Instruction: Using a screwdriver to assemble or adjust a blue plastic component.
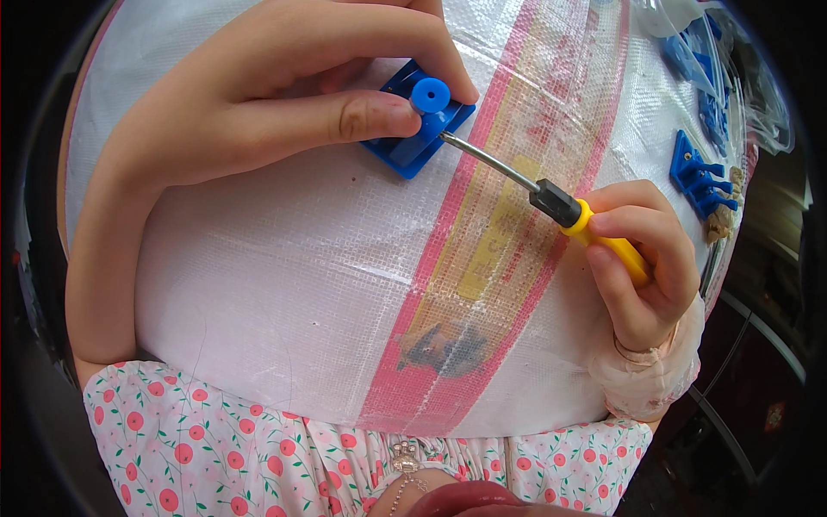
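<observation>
Toward 12 o'clock on the white woven sack, a blue plastic part rests flat against the fabric, just left of the sack's broad pink and yellow stripe. This part is a square plate with a round knob on top. The left hand comes in from 9 o'clock and closes on the part: the thumb presses against the knob from the left, and the index finger curls over the top so that its tip meets the plate's upper right edge. Its other fingers are hidden behind the hand. From 3 o'clock, the right hand grips the yellow handle of a screwdriver, fingers wrapped tightly around it and the thumb laid along the upper side. A black collar joins the handle to a bare metal shaft, which runs up toward 10 o'clock across the stripe; its tip touches the blue part at the base of the knob. Whether the tip sits in a screw head cannot be told. At 2 o'clock, well apart from both hands, more blue plastic parts lie near the sack's right edge, some beside clear plastic bags. Along 6 o'clock, a floral garment, white with red flowers, borders the sack.
</observation>
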